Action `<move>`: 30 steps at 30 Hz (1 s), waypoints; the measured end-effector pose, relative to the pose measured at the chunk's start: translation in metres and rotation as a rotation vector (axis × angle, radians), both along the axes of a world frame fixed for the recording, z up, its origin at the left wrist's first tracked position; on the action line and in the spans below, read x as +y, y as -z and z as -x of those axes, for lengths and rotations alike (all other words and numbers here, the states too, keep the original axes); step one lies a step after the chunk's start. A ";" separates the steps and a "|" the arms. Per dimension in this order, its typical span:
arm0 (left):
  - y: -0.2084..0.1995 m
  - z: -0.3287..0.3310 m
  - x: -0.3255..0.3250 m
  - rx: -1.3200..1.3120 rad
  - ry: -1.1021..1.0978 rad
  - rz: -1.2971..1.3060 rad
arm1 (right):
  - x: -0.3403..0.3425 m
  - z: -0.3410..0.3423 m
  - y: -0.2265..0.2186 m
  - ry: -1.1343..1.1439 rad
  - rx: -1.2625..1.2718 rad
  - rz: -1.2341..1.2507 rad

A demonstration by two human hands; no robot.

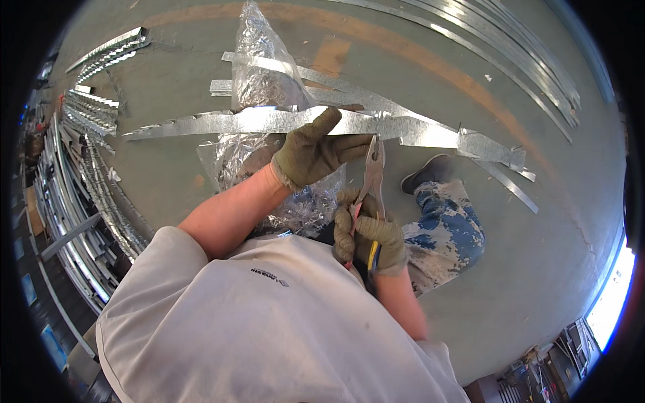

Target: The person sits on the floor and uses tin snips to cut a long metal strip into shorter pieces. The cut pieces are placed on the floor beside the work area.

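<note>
A long, shiny sheet-metal strip [269, 121] with cuts and bent tabs along its edges lies crosswise before me. My left hand [309, 153], in an olive work glove, grips it near the middle, thumb over the face, some fingers stretched along the near edge. Gloved likewise, my right hand [373, 235] is closed round the handles of a pair of pliers [373, 174]. Their jaws point away from me and meet the strip's near edge, just right of my left fingertips. Whether the jaws bite on the metal I cannot tell.
Beneath the strip sits a bulky bundle in clear plastic wrap [259, 74]. More metal strips [336, 82] lie behind it. Long metal profiles [497, 47] rest on the floor at far right; stacked profiles [67, 201] fill the left. My camouflage-trousered leg [447, 221] extends right.
</note>
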State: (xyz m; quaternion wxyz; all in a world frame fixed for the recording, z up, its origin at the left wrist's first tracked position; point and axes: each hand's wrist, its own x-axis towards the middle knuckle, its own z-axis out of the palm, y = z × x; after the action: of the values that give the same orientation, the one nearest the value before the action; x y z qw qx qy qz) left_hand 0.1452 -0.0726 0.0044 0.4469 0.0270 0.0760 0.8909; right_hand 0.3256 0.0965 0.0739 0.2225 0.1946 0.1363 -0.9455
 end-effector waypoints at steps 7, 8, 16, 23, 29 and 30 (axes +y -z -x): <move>-0.014 0.005 0.006 -0.017 0.008 0.193 | -0.010 0.001 0.017 0.075 0.187 0.253; -0.015 0.005 0.006 -0.007 0.016 0.200 | -0.010 0.001 0.014 0.071 0.201 0.200; -0.029 -0.004 -0.005 0.045 -0.075 0.155 | -0.010 0.000 -0.049 0.033 0.174 -0.045; -0.042 0.006 -0.037 0.071 -0.121 -0.029 | -0.004 -0.004 -0.104 0.108 0.116 -0.321; -0.051 0.012 0.003 0.067 -0.053 0.067 | 0.025 -0.007 -0.108 0.082 0.089 -0.606; -0.048 0.013 0.007 0.069 -0.057 0.078 | 0.027 -0.007 -0.102 0.062 0.090 -0.589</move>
State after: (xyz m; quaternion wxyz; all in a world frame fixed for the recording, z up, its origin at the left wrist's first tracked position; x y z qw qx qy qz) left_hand 0.1321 -0.0654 0.0523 0.4192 0.0381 0.1266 0.8982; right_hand 0.3329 0.1232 0.1761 0.1214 0.2129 0.4086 -0.8792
